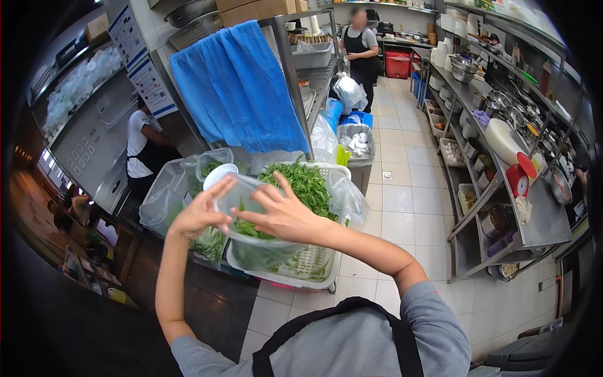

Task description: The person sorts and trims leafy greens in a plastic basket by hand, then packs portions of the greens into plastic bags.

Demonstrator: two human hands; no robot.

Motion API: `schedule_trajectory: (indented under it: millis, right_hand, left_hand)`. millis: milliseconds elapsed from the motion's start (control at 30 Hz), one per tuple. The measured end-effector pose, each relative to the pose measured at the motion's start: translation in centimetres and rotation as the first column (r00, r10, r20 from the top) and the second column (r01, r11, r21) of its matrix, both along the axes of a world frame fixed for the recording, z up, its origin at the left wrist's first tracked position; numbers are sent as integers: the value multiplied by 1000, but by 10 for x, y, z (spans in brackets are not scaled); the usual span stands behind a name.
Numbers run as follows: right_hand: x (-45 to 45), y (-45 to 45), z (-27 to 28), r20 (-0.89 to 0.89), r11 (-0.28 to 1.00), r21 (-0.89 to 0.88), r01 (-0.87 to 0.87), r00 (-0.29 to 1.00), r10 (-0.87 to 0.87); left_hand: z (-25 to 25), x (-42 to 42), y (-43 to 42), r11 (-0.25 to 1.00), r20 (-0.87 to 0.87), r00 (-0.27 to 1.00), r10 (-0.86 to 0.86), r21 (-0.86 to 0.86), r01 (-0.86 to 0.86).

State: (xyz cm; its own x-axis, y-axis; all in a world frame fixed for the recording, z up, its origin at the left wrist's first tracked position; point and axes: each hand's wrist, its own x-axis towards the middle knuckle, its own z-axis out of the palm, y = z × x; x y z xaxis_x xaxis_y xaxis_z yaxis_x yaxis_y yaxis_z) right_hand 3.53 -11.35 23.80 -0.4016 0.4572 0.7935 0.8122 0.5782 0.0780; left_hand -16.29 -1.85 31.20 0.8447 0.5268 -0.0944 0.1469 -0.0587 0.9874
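My left hand [202,212] holds one side of a clear bag [267,252], and my right hand [282,217], fingers splayed, holds the other, seemingly to spread its mouth. The bag is over the white basket [309,262], probably so the leafy greens [303,190] are within reach; whether any are inside, I cannot tell.

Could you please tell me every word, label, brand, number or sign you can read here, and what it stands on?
No text is legible.
Upper wall sheet: print too small to read.
Lower wall sheet: print too small to read.
Red round dial: any markings too blurred to read.
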Motion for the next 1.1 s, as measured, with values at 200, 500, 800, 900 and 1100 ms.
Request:
schedule_trajectory:
  millis: [200, 500, 800, 900, 1100]
  right_hand:
    - [12, -10, -5, -166, 962, -238, -135, 981, 97]
    - [16, -31, -87, -585, 884, -374, -281, 811, 10]
    - [2, -41, -191, -558, 716, -622, -317, 821, -122]
    - [2, -43, -190, -564, 721, -625, -299, 811, -152]
    - [1, -45, -190, -579, 705, -643, -299, 793, -192]
  left_hand:
    - [26, -11, 13, 991, 61, 991, 116, 65, -120]
    - [42, -46, 110, 888, 139, 908, 395, 198, -416]
    - [3, -15, 220, 558, 243, 737, 631, 517, -649]
    - [0, -4, 235, 523, 382, 707, 596, 483, -702]
    - [27, -17, 267, 495, 369, 550, 749, 238, -835]
